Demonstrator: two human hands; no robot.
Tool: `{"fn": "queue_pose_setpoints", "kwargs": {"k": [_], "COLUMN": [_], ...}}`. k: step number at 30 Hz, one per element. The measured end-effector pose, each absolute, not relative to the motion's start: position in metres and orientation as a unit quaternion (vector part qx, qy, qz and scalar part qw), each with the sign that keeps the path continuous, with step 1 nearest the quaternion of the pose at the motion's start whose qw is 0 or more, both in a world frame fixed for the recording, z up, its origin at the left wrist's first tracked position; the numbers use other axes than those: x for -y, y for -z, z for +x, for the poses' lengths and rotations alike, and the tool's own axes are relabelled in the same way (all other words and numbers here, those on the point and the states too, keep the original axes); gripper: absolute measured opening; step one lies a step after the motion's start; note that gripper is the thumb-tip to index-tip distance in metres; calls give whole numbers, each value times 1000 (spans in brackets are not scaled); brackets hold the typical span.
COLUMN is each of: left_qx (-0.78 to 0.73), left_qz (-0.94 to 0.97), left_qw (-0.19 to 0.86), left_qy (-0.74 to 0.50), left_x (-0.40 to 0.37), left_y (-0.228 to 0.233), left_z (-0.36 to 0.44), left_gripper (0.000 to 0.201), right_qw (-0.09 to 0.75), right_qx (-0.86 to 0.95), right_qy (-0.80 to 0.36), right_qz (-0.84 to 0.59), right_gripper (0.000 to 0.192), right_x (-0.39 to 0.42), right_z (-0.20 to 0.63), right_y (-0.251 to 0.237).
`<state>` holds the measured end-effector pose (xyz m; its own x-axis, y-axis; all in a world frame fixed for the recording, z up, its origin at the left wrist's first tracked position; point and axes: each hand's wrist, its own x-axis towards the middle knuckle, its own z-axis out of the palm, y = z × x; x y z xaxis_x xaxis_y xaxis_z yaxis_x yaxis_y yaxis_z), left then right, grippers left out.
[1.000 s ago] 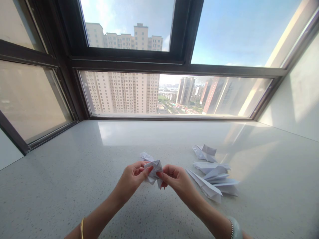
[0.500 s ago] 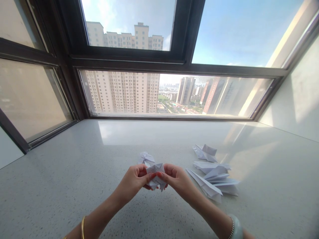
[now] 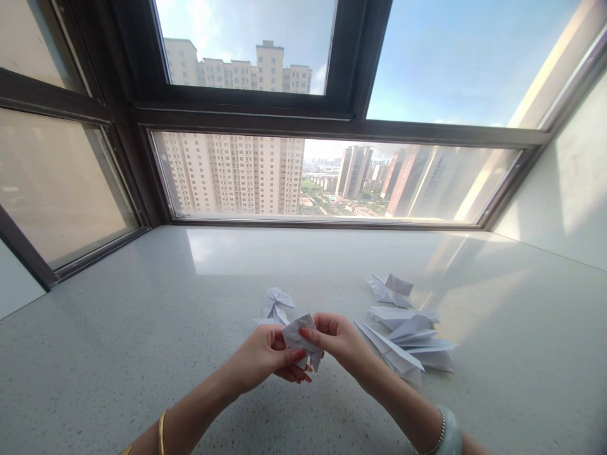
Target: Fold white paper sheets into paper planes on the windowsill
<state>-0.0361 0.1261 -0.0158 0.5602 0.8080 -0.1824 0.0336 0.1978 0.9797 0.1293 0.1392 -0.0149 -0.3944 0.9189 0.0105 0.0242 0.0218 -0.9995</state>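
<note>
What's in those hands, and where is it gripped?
A folded paper: the left hand holds its lower left, the right hand its upper right.

Held paper (image 3: pixel 294 336) partly covered by both thumbs (image 3: pixel 291 357); faint marks on its face too small to make out. Right hand (image 3: pixel 334 338): fingertips mostly hidden behind it. Left hand (image 3: pixel 256 359) blocks near end of the loose folded paper (image 3: pixel 275 302). Paper pile (image 3: pixel 411 335) overlaps, can't count pieces. Gold bangle (image 3: pixel 162 433), pale bracelet (image 3: pixel 452 433), both forearms (image 3: pixel 202 404) cut by bottom edge. Distant skyline (image 3: pixel 325 167) too small to resolve.
</note>
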Motion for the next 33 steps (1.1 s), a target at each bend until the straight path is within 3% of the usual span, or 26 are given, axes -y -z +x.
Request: {"fn": "queue_pose_setpoints", "kwargs": {"k": [5,9,14,16,19,22,26,33], "left_qx": [-378,-395,-308,-282,-281,-287,-289,-318], "left_qz": [574,509,407,386,389,393,406,461], "left_qw": [671,720,833,841,818,798,783,733], "left_qy": [-276,-258,-214,-253,-318,-354,-373,-386], "left_x": [-128,-133,-129,-126,-125,-127,-131,-133], "left_y": [8,2,-1,-2,0,4,6,5], "left_z": [-41,-51,-53,-50,-45,-45,-46,-48], "left_gripper": [41,55,73,65,42,26,22,30], "right_qw": [392,445,496,462,403,358,338,460], "right_qx": [604,619,774,834,867,880,889,809], "right_qy": [-574,-496,-128,4,98,114,74,-105], "right_qz": [-389,-415,-372,-302,-274,-290,-300,-351], "right_gripper": [36,32,14,12,20,27,38,40], "right_x": [-141,-141,-133,-130,-129,-130,-129,-127], "right_z": [129,133,137,138,137,136,135,134], "right_y": [13,9,5,5,7,9,11,10]}}
